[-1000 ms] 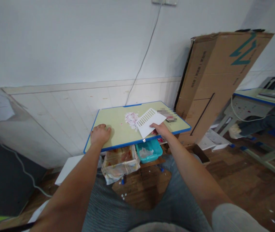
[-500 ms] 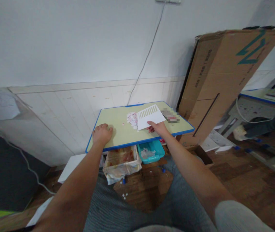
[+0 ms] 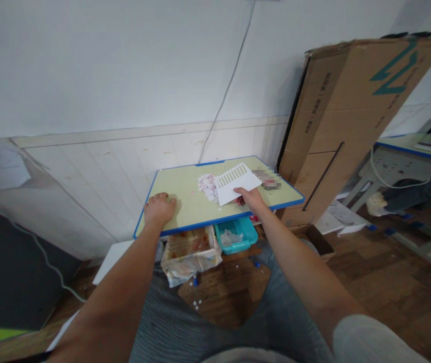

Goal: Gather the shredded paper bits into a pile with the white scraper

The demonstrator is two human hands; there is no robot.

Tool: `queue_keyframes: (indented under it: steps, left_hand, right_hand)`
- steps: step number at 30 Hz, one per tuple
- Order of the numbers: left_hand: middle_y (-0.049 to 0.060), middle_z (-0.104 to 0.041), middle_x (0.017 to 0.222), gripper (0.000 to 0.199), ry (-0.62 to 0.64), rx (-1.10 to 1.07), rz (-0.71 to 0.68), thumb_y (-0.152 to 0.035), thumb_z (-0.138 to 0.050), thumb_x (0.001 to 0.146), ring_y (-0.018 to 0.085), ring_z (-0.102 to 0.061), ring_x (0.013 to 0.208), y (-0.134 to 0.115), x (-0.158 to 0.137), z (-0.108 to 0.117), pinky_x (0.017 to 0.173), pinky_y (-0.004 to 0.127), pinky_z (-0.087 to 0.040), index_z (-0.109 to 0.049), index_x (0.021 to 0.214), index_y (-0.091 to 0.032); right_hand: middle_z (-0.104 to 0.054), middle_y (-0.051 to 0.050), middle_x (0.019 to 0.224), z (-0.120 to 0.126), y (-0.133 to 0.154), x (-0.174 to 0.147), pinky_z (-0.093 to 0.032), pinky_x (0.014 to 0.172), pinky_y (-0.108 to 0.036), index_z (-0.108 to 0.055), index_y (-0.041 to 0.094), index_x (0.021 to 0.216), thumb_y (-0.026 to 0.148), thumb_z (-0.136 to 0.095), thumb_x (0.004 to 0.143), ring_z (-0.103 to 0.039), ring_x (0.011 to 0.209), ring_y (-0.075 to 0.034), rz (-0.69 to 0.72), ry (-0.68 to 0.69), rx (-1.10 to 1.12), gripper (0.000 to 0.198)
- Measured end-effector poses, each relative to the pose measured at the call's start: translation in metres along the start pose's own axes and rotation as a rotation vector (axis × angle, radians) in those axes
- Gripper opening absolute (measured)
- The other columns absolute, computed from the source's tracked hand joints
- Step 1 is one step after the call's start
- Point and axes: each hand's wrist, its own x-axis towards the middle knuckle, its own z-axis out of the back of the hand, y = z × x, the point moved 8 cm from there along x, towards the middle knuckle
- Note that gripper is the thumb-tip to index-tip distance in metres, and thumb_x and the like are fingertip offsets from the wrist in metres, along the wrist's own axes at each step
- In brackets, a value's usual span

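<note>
My right hand [image 3: 249,198] pinches a white card with a row of slots cut through it [image 3: 234,190], thumb on top and fingers beneath. The card is held over the right half of the small desk [image 3: 185,206], whose top is pale yellow with a blue edge. Left of the card, and partly behind it, lies a heap of small white and pinkish paper pieces [image 3: 207,185]. On the desk's left side my left hand [image 3: 160,207] rests palm down, fingers loosely spread, holding nothing. A blurred-out object [image 3: 267,179] lies at the desk's right.
Under the desktop sit a cloth-lined basket [image 3: 192,263] and a turquoise bin [image 3: 238,247] with whitish scraps inside. A tall cardboard box [image 3: 336,126] leans at the right. Behind the desk stands a white wall [image 3: 124,65] with a hanging cable [image 3: 231,80]. Another person's leg [image 3: 408,199] shows far right.
My right hand and the slotted card have shifted slightly to the right. My left hand stays in place on the desk. The view has tilted a little.
</note>
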Motion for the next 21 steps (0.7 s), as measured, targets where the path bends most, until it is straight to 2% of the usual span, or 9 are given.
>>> queue_keyframes:
  steps: [4, 8, 16, 21]
  left_hand:
    - [0.029, -0.076, 0.159, 0.055, -0.001, 0.01, -0.011, -0.041, -0.051, 0.118, 0.045, -0.069, 0.153, -0.0013, -0.0002, 0.0011, 0.126, 0.057, -0.056, -0.08, 0.151, -0.007]
    - [0.029, -0.077, 0.16, 0.056, 0.012, 0.025, -0.014, -0.04, -0.05, 0.118, 0.045, -0.07, 0.152, -0.0016, 0.0004, 0.0009, 0.127, 0.057, -0.057, -0.079, 0.151, -0.006]
    - [0.03, -0.077, 0.159, 0.056, 0.006, 0.008, -0.016, -0.042, -0.052, 0.117, 0.045, -0.07, 0.152, -0.0008, 0.0016, -0.0001, 0.127, 0.056, -0.056, -0.08, 0.152, -0.007]
    - [0.029, -0.076, 0.16, 0.057, 0.008, 0.016, -0.021, -0.042, -0.049, 0.118, 0.045, -0.07, 0.152, -0.0008, 0.0016, -0.0001, 0.126, 0.056, -0.056, -0.08, 0.151, -0.007]
  right_hand:
    - [-0.073, -0.003, 0.058, -0.0028, -0.0011, -0.0004, -0.05, 0.047, -0.029, -0.07, 0.024, 0.078, 0.032, -0.085, 0.082, -0.058, 0.046, -0.018, -0.01, 0.037, -0.015, 0.017]
    - [-0.068, -0.001, 0.053, -0.0026, -0.0031, -0.0003, -0.048, 0.046, -0.029, -0.067, 0.025, 0.074, 0.032, -0.083, 0.08, -0.055, 0.045, -0.018, -0.021, 0.054, -0.025, 0.018]
    - [-0.07, 0.0, 0.058, 0.002, -0.0058, 0.0002, -0.043, 0.046, -0.028, -0.07, 0.024, 0.083, 0.031, -0.078, 0.076, -0.055, 0.048, -0.018, -0.041, 0.03, -0.014, 0.013]
    - [-0.065, 0.0, 0.056, 0.004, -0.008, 0.0017, -0.042, 0.047, -0.028, -0.066, 0.026, 0.08, 0.033, -0.074, 0.076, -0.054, 0.05, -0.019, -0.053, -0.004, 0.001, 0.012]
